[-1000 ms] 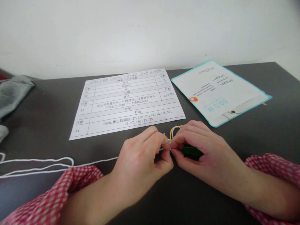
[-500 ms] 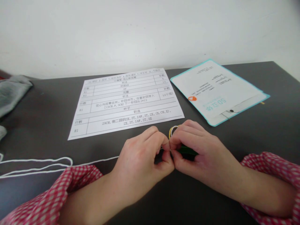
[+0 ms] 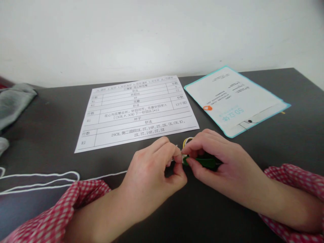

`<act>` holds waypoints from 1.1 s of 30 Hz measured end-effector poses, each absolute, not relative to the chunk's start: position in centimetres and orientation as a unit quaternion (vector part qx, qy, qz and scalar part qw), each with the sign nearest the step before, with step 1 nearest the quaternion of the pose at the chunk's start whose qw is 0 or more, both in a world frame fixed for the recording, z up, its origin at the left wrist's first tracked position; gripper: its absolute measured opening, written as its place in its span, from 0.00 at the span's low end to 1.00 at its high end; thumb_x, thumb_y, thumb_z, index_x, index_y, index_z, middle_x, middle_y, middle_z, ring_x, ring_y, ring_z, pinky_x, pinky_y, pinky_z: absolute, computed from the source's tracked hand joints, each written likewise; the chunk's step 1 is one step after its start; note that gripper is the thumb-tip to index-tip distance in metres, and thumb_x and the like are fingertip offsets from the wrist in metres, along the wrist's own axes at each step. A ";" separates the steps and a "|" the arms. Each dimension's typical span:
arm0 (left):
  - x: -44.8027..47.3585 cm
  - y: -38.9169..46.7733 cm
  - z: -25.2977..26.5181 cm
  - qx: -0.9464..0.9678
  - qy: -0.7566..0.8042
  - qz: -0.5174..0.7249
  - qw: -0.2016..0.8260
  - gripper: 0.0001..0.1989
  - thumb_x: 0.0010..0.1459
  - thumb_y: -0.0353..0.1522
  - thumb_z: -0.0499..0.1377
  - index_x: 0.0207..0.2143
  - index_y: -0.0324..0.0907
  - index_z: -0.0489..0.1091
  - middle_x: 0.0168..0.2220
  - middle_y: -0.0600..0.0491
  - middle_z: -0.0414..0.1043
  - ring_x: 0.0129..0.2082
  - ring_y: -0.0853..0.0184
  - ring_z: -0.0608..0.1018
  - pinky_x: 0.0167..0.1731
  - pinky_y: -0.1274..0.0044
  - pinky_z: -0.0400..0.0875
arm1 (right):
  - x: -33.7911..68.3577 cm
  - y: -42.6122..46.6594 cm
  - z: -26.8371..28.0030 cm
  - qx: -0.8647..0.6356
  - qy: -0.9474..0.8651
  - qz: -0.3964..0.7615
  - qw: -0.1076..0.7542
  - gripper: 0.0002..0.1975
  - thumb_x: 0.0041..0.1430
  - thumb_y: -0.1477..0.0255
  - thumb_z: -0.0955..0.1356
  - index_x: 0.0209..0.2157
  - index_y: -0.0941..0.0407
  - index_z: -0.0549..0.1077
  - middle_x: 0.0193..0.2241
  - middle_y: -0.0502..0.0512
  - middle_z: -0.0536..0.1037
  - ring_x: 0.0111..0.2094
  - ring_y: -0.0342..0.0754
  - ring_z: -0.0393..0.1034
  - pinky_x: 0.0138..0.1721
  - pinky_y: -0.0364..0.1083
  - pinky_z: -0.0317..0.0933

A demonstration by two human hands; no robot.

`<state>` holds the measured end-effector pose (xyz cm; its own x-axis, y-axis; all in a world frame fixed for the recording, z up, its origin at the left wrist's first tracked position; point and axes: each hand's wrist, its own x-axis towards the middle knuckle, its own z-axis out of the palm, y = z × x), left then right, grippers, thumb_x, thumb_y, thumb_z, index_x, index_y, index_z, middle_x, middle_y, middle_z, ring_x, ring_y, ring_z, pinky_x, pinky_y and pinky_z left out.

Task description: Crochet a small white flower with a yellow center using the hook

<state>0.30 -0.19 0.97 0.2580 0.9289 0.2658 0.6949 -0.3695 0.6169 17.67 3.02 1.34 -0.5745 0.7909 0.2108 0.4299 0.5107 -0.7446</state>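
My left hand [image 3: 153,172] is closed, thumb and forefinger pinched on white yarn [image 3: 118,173] that trails out to the left. Close against those fingertips, my right hand [image 3: 219,162] has its thumb and forefinger drawn together by a small bit of white yarn work [image 3: 184,158]. A crochet hook with a green handle [image 3: 205,163] lies across under the right fingers, partly covered by the thumb. Behind the fingertips rises a loop of yellow and white yarn [image 3: 187,140]. The hook's tip and most of the stitches are hidden.
A printed pattern sheet [image 3: 136,114] lies on the dark table [image 3: 58,101]. To its right is a white packet with a turquoise edge [image 3: 235,101]. Loops of white yarn [image 3: 40,180] lie at left, near a grey, see-through bag [image 3: 15,104]. A white wall stands behind.
The right fingertips have moved slightly apart from the left ones, and the right hand has opened a little. More of the green handle and the white yarn work now shows.
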 end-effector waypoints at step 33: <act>0.4 -1.3 2.0 0.735 0.571 0.280 0.236 0.07 0.52 0.23 0.55 0.26 0.43 0.67 0.21 0.62 0.58 0.17 0.76 0.62 0.17 0.82 0.57 | 17.5 3.3 2.1 -0.424 -0.775 0.389 0.261 0.09 0.48 0.83 0.65 0.22 0.55 0.70 0.21 0.48 0.71 0.25 0.43 0.66 0.24 0.42 0.60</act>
